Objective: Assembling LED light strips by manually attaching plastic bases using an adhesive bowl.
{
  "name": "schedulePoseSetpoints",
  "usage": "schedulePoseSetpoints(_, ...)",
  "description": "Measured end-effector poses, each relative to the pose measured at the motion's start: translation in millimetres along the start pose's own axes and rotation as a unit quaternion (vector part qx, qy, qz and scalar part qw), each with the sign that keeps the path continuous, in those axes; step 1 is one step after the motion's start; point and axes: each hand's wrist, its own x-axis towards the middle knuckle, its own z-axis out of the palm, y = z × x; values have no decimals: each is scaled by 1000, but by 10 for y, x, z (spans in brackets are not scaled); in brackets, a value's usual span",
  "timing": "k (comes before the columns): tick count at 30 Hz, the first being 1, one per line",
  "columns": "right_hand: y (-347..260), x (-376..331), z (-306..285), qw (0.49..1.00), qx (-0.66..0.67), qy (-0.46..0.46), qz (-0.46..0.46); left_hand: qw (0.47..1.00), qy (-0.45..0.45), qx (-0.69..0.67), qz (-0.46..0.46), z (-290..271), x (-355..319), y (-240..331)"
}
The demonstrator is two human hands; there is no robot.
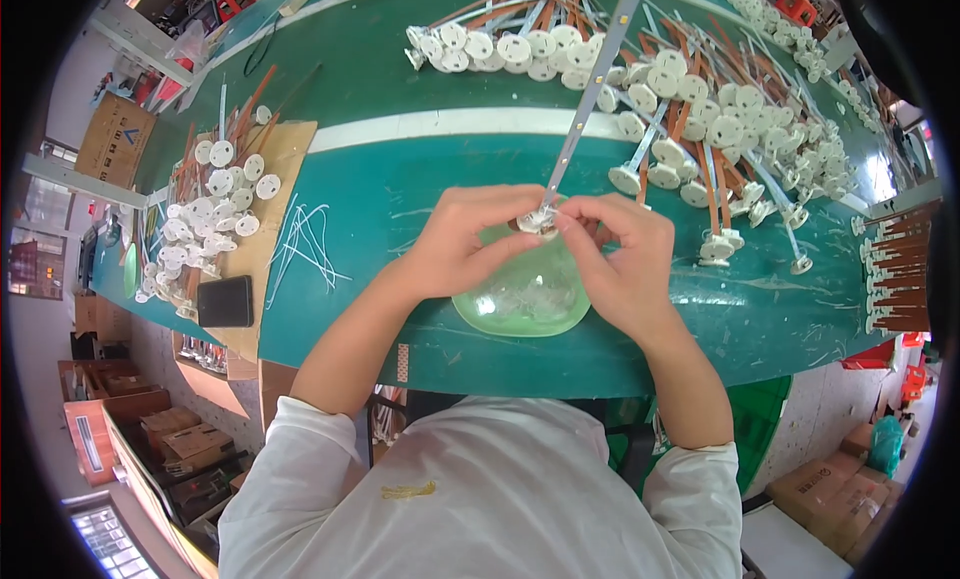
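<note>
My left hand (468, 241) is closed around the small round white base of a long LED strip (582, 109), which rises up and away from me. Thumb and fingertips of my right hand (622, 251) pinch at the same base, where a thin white piece, perhaps a wire or tie, shows between them. Both hands hover over a translucent green bowl (532, 324) with small clear or whitish bits in it. Left of my hands, several thin white ties or wires (305, 249) lie loose on the green table (430, 354).
Heaps of strips with round white bases (725, 129) cover the table's right and far side. Another pile (215, 204) rests on a cardboard sheet (290, 144) at left, beside a black phone-like device (225, 302). Cardboard boxes (830, 489) stand on the floor at right.
</note>
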Motion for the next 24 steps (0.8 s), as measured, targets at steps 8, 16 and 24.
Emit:
schedulePoseSetpoints(8, -71, 31, 113, 990, -45, 74, -111, 974, 123, -173, -83, -502, -242, 157)
schedulePoseSetpoints(16, -168, -161, -366, 980, -134, 86, -120, 843, 417, 243, -237, -3085, -1981, 835)
schedulePoseSetpoints(24, -388, -1143, -230, 874, -444, 191, 51, 546, 425, 531, -489, -4532, -4513, 854)
